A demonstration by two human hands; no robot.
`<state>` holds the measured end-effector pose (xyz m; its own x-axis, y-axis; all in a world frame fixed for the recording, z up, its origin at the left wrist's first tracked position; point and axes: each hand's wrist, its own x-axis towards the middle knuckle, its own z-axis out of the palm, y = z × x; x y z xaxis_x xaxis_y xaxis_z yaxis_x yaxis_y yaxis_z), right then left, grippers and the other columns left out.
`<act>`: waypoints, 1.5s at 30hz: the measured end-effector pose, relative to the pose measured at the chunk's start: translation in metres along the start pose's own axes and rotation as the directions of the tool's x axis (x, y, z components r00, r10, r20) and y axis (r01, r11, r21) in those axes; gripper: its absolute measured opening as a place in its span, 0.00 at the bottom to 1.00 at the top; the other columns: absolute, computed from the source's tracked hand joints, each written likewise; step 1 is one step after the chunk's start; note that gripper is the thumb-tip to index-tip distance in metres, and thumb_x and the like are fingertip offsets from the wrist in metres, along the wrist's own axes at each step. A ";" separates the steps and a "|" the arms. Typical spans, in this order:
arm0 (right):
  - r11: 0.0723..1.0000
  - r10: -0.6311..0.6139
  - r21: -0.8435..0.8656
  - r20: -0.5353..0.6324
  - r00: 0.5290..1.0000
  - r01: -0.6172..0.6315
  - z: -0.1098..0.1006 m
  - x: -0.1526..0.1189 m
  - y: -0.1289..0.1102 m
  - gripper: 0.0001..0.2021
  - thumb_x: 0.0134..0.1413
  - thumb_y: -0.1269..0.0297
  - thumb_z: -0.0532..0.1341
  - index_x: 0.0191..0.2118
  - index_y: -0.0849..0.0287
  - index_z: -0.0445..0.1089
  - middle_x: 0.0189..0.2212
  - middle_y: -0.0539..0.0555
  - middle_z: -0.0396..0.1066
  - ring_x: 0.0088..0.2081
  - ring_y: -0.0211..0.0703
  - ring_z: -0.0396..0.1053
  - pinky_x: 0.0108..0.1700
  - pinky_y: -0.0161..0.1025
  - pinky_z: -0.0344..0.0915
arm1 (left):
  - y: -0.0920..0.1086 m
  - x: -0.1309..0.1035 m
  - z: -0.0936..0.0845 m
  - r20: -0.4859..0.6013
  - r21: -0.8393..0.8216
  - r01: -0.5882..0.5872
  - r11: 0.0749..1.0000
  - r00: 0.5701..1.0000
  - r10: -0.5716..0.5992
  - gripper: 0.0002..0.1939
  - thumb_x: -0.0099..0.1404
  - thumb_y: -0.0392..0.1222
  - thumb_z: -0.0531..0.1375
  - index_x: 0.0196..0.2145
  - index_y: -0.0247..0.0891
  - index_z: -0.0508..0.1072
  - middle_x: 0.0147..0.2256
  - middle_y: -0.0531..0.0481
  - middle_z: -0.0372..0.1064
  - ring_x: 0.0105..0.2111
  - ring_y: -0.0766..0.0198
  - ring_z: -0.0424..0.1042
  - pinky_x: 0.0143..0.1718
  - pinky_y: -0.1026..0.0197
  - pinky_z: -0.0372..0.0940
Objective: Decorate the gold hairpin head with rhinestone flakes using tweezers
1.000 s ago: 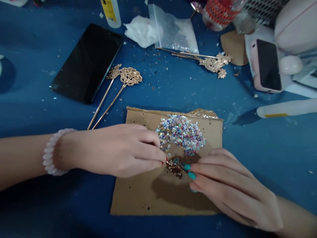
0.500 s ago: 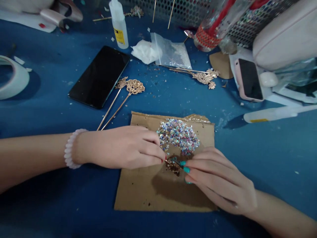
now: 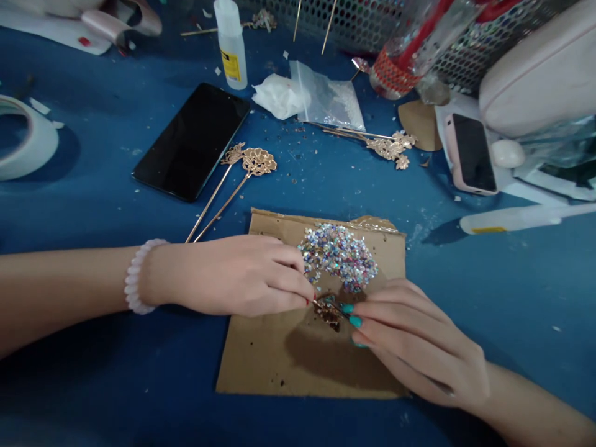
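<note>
My left hand (image 3: 237, 276), with a pale beaded bracelet at the wrist, pinches the stem of a gold filigree hairpin (image 3: 328, 312). The hairpin's ornate head is just above a cardboard piece (image 3: 261, 360), between my two hands. My right hand (image 3: 419, 341), with turquoise nails, has its fingertips closed on a thin dark tool (image 3: 343, 314), perhaps tweezers, whose tip meets the hairpin head. Most of the tool is hidden by the fingers. Behind the hairpin, a heap of small iridescent rhinestones (image 3: 342, 256) is spread on the cardboard.
Two gold hairpins (image 3: 258, 161) lie beside a black phone (image 3: 192, 143). Further back are a glue bottle (image 3: 231, 53), a zip bag (image 3: 328, 102) and more hairpins (image 3: 391, 148). A pink phone (image 3: 472, 154) and a white applicator bottle (image 3: 510, 220) are right; a tape roll (image 3: 28, 139) is left.
The whole view has shifted slightly. My left hand keeps its hold on the hairpin, and the right fingertips have shifted only a little beside its head.
</note>
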<state>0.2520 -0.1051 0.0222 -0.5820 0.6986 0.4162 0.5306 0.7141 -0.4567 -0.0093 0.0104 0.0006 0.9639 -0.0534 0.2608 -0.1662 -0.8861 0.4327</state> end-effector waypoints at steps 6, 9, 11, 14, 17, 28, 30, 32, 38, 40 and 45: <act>1.000 -0.007 -0.011 0.023 1.000 0.007 -0.002 0.000 -0.001 0.02 0.60 0.76 0.64 0.37 0.67 0.75 0.34 0.58 0.80 0.37 0.42 0.75 0.39 0.42 0.74 | 0.000 -0.001 0.000 -0.016 0.003 0.002 1.000 1.000 -0.002 0.22 0.78 0.33 0.44 0.49 0.41 0.78 0.54 0.51 0.77 0.48 0.59 0.73 0.43 0.55 0.67; 1.000 -0.013 -0.010 0.010 1.000 0.014 -0.001 -0.001 -0.001 0.03 0.61 0.75 0.64 0.36 0.66 0.75 0.34 0.58 0.80 0.37 0.42 0.75 0.38 0.42 0.74 | 0.000 -0.001 -0.001 -0.043 0.027 -0.014 1.000 0.999 0.015 0.21 0.77 0.32 0.45 0.49 0.37 0.78 0.53 0.51 0.77 0.47 0.59 0.74 0.41 0.56 0.67; 1.000 -0.009 -0.006 0.010 1.000 0.009 -0.001 -0.002 -0.001 0.03 0.61 0.75 0.63 0.37 0.66 0.76 0.34 0.58 0.80 0.37 0.42 0.75 0.38 0.42 0.74 | 0.000 -0.001 -0.002 -0.043 0.032 -0.015 0.999 0.999 0.017 0.22 0.78 0.32 0.44 0.49 0.37 0.78 0.53 0.50 0.77 0.47 0.59 0.74 0.41 0.56 0.67; 1.000 0.000 -0.002 0.029 1.000 0.000 -0.001 -0.002 -0.001 0.03 0.61 0.75 0.63 0.37 0.66 0.76 0.35 0.58 0.80 0.38 0.42 0.76 0.39 0.42 0.74 | 0.000 0.000 -0.002 -0.029 0.031 -0.008 0.999 1.000 0.009 0.23 0.78 0.33 0.43 0.48 0.39 0.78 0.53 0.51 0.77 0.47 0.59 0.74 0.41 0.55 0.67; 1.000 -0.001 -0.005 0.024 1.000 0.001 -0.003 0.000 -0.002 0.03 0.61 0.75 0.63 0.37 0.65 0.76 0.34 0.57 0.80 0.37 0.42 0.76 0.38 0.42 0.74 | 0.001 0.000 -0.002 -0.045 0.033 -0.008 0.999 0.999 0.009 0.22 0.78 0.33 0.44 0.48 0.37 0.79 0.52 0.51 0.78 0.46 0.59 0.74 0.40 0.56 0.68; 1.000 0.008 -0.014 0.036 0.999 -0.008 -0.004 -0.001 -0.002 0.03 0.62 0.74 0.63 0.38 0.65 0.75 0.34 0.57 0.80 0.37 0.42 0.76 0.39 0.42 0.75 | 0.001 0.000 0.000 -0.033 0.007 0.004 1.000 0.999 -0.004 0.22 0.78 0.33 0.45 0.48 0.42 0.79 0.52 0.50 0.78 0.46 0.59 0.74 0.41 0.56 0.69; 1.000 0.011 -0.010 0.027 1.000 -0.010 -0.005 0.000 -0.002 0.03 0.62 0.75 0.63 0.37 0.65 0.74 0.34 0.57 0.80 0.37 0.42 0.76 0.39 0.42 0.76 | 0.001 -0.001 -0.001 -0.051 0.022 -0.008 1.000 0.999 0.009 0.21 0.77 0.33 0.45 0.47 0.39 0.79 0.52 0.50 0.78 0.46 0.59 0.74 0.39 0.56 0.69; 1.000 0.010 0.004 0.017 1.000 -0.010 -0.004 0.002 -0.001 0.03 0.61 0.75 0.63 0.37 0.65 0.74 0.33 0.58 0.80 0.37 0.42 0.77 0.40 0.43 0.76 | 0.001 -0.001 -0.001 -0.052 0.023 -0.011 1.000 0.999 0.012 0.21 0.77 0.33 0.45 0.48 0.38 0.79 0.52 0.50 0.78 0.46 0.59 0.74 0.39 0.57 0.69; 0.998 -0.018 0.051 -0.064 0.998 0.021 0.001 0.005 0.004 0.04 0.63 0.74 0.61 0.37 0.65 0.73 0.32 0.57 0.79 0.36 0.41 0.77 0.38 0.41 0.76 | 0.000 -0.002 -0.002 -0.037 0.040 -0.011 0.999 0.999 0.012 0.21 0.78 0.34 0.45 0.49 0.38 0.78 0.51 0.47 0.78 0.47 0.60 0.74 0.42 0.58 0.70; 0.997 -0.017 0.069 -0.104 0.994 0.025 0.004 0.003 0.005 0.03 0.63 0.73 0.62 0.37 0.65 0.73 0.32 0.57 0.79 0.35 0.40 0.77 0.38 0.40 0.75 | 0.000 -0.002 -0.001 -0.044 0.039 -0.023 0.999 0.999 0.025 0.21 0.78 0.33 0.44 0.48 0.37 0.77 0.51 0.46 0.78 0.46 0.61 0.74 0.42 0.58 0.70; 0.996 0.008 0.086 -0.151 0.989 0.005 0.012 -0.002 0.005 0.05 0.65 0.71 0.61 0.37 0.65 0.74 0.33 0.56 0.79 0.36 0.39 0.75 0.39 0.40 0.74 | 0.000 -0.002 0.002 -0.054 -0.009 -0.002 1.000 0.999 0.001 0.20 0.78 0.34 0.44 0.49 0.35 0.75 0.50 0.46 0.78 0.44 0.62 0.73 0.44 0.60 0.69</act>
<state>0.2487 -0.1038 0.0099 -0.4780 0.7032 0.5264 0.4725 0.7110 -0.5208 -0.0110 0.0097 -0.0014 0.9512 -0.0298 0.3072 -0.1698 -0.8818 0.4401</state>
